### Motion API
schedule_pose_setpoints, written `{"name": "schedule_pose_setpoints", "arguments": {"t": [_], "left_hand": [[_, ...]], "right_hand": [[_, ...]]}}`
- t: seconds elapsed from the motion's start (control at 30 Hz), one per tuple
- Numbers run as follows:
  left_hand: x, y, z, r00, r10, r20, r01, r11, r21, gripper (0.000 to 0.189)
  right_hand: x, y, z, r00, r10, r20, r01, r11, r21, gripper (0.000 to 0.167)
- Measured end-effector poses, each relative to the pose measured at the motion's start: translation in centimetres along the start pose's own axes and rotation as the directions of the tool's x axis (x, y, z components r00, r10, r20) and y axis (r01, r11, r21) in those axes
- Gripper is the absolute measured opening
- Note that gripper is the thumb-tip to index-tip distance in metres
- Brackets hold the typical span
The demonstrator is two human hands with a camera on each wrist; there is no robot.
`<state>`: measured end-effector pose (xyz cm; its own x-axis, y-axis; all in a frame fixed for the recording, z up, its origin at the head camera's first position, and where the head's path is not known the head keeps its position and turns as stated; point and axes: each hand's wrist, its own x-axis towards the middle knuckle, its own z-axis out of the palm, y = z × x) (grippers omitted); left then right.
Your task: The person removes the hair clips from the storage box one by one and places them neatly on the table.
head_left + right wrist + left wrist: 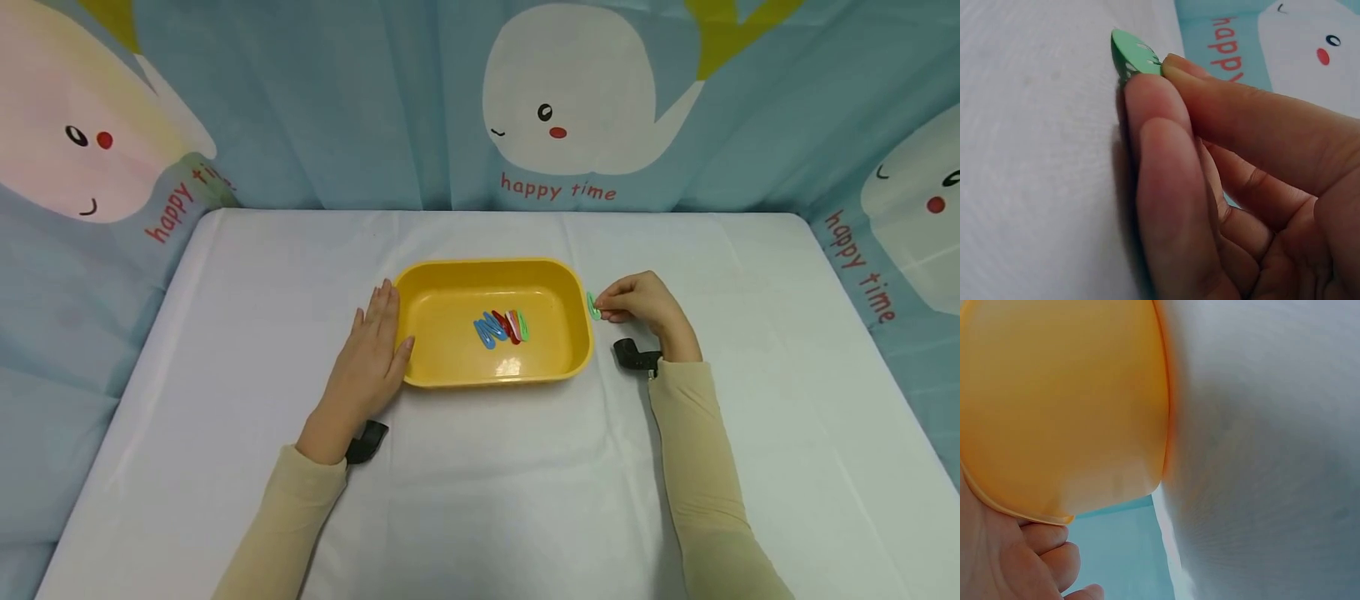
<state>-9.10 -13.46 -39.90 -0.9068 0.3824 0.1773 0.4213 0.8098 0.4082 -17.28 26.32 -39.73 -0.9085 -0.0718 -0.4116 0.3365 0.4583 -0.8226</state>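
A yellow tray (450, 283) stands on the white cloth with several colourful snap hair clips (489, 332) in a row inside, blue at the left through red and white to green. Against the tray's left end lies my left hand (366, 358), fingers straight along the rim and thumb over the near corner. In the left wrist view, the tray's outer wall (1066, 406) rises beside the fingers. Just right of the tray, my right hand (641, 304) pinches a green hair clip (1132, 53) between thumb and fingertips, close over the cloth.
White cloth (510, 500) covers the table. A blue curtain (360, 100) with printed whales hangs behind it and at both sides. Black wrist cameras (633, 357) are worn below both hands.
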Motion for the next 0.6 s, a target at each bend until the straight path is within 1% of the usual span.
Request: {"name": "schedule_pose_setpoints", "arguments": {"t": [0.1,0.23,0.47,0.6], "left_hand": [[-0.05,-0.06,0.09,1.000,0.001,-0.003,-0.001,1.000,0.001,0.065],[-0.10,-0.11,0.12,1.000,0.000,-0.006,0.000,1.000,-0.003,0.065],[0.11,-0.10,0.00,1.000,0.009,-0.021,-0.009,1.000,0.001,0.066],[0.24,-0.07,-0.19,1.000,0.008,-0.017,-0.008,1.000,-0.001,0.066]], "right_hand": [[0.14,0.31,0.00,1.000,-0.001,-0.005,0.001,1.000,0.010,0.023],[0.26,0.47,-0.16,1.000,0.008,0.006,-0.008,1.000,0.012,0.026],[-0.13,-0.08,-0.33,1.000,0.003,-0.007,-0.003,1.000,0.016,0.027],[-0.23,-0.48,-0.56,1.000,0.008,0.005,-0.008,1.000,0.002,0.027]]}}
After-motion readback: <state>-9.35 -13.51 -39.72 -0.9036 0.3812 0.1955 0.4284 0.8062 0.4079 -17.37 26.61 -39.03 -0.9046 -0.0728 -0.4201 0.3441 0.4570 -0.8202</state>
